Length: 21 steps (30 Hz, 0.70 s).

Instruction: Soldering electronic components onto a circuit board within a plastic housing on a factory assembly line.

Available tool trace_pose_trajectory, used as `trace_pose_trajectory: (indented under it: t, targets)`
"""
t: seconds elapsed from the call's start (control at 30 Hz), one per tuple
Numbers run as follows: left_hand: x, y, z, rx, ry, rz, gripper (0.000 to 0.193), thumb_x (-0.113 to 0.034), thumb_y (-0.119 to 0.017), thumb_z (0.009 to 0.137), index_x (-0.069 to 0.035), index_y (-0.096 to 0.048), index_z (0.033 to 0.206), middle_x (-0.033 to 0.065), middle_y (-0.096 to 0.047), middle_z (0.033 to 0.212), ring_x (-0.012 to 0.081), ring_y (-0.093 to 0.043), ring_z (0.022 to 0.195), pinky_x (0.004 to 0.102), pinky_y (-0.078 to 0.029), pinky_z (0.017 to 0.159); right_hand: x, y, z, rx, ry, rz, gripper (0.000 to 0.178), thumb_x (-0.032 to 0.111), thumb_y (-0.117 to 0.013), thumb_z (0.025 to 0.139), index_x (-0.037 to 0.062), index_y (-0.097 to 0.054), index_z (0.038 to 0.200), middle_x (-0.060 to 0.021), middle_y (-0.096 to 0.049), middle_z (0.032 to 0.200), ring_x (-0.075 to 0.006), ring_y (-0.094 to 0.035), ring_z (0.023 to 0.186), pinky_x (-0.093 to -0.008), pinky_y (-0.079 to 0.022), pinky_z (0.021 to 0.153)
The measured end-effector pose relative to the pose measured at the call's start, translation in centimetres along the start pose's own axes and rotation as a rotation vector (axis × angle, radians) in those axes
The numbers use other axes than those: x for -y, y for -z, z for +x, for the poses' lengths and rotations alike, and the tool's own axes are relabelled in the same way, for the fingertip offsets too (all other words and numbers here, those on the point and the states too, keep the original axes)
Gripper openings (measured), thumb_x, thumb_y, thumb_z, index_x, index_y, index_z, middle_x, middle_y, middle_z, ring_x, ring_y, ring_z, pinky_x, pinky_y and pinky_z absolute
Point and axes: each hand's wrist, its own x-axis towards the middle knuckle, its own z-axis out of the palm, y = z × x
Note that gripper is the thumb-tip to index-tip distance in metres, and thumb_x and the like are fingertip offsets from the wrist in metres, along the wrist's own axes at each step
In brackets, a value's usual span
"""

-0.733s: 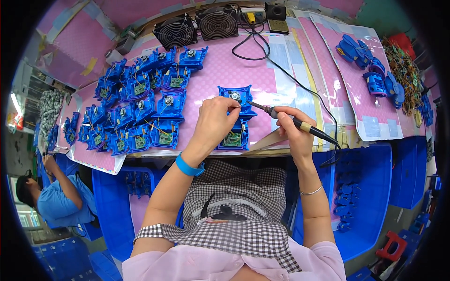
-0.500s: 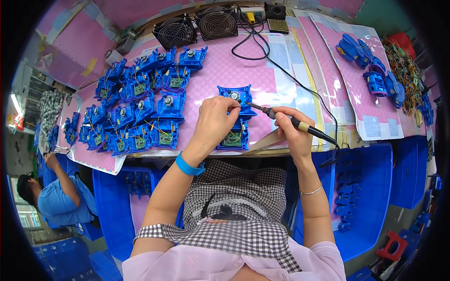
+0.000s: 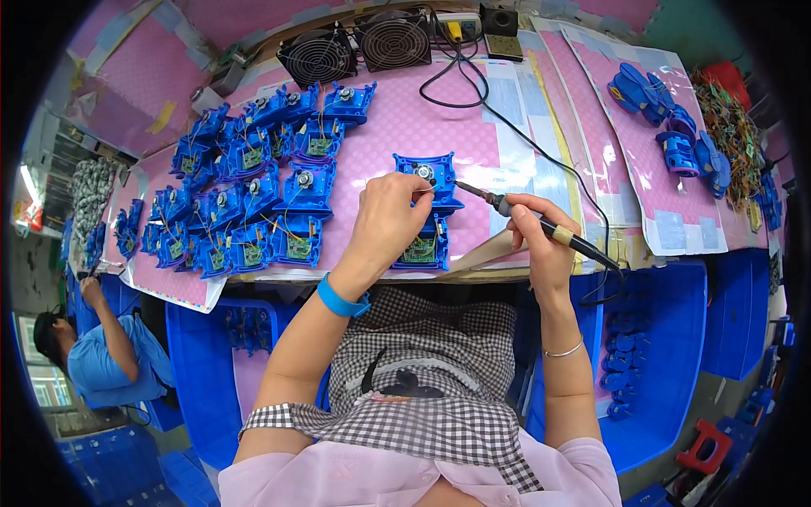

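Two bare hands are above the worktop covered with pink patterned sheet (image 3: 380, 118). The left hand (image 3: 390, 213) brings its thumb and forefinger together in a pinch over an open blue plastic housing (image 3: 443, 169); what is between the fingertips is too small to tell. This housing lies in front of the person and contains a round silver speaker (image 3: 424, 172). Nearer to the person is a green circuit board (image 3: 418, 252) in blue plastic. The right hand (image 3: 543, 234) grasps, like a pen, a black soldering iron with tan band (image 3: 497, 202). Its tip points at the housing's right edge; whether they touch, I cannot tell. Leftward, similar blue housings (image 3: 307, 198) stand in rows.
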Motion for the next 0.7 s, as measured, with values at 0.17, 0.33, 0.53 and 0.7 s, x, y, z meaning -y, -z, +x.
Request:
trace_pose_trajectory:
  t: [0.17, 0.33, 0.53, 0.7]
  targets:
    - [-0.18, -0.09, 0.05, -0.007, 0.017, -0.015, 0.013, -0.010, -0.063, 0.077, 0.000, -0.071, 0.082, 0.0170, -0.068, 0.077, 0.0320, -0.067, 0.073, 0.0397, -0.053, 0.071, 0.10, 0.30, -0.07, -0.016, 0.004, -0.004, 0.021, 0.010, -0.062, 0.087, -0.0056, -0.067, 0.100, -0.0069, -0.062, 0.067, -0.0081, -0.053, 0.055, -0.0204, -0.041, 0.051]
    - [-0.28, -0.03, 0.08, -0.008, 0.015, -0.011, 0.014, -0.010, -0.062, 0.078, 0.000, -0.070, 0.082, 0.0172, -0.068, 0.077, 0.0324, -0.067, 0.073, 0.0401, -0.053, 0.071, 0.13, 0.46, -0.26, -0.027, 0.023, -0.002, 0.022, 0.010, -0.061, 0.087, -0.0061, -0.066, 0.101, -0.0067, -0.062, 0.067, -0.0080, -0.053, 0.055, -0.0205, -0.041, 0.052]
    - [-0.20, -0.16, 0.18, -0.005, 0.004, -0.013, 0.014, -0.010, -0.061, 0.077, 0.000, -0.070, 0.081, 0.0175, -0.068, 0.077, 0.0326, -0.066, 0.073, 0.0404, -0.052, 0.071, 0.32, 0.78, -0.39, -0.072, 0.027, -0.018, 0.022, 0.010, -0.061, 0.087, -0.0058, -0.066, 0.102, -0.0073, -0.062, 0.070, -0.0081, -0.053, 0.057, -0.0204, -0.041, 0.053]
    - [-0.19, -0.10, 0.21, 0.002, 0.000, 0.002, 0.014, -0.009, -0.060, 0.076, 0.001, -0.069, 0.080, 0.0177, -0.067, 0.075, 0.0328, -0.066, 0.072, 0.0407, -0.052, 0.070, 0.15, 0.90, -0.42, -0.063, 0.075, -0.019, 0.023, 0.008, -0.064, 0.086, -0.0056, -0.065, 0.104, -0.0056, -0.062, 0.072, -0.0075, -0.053, 0.058, -0.0203, -0.041, 0.053]
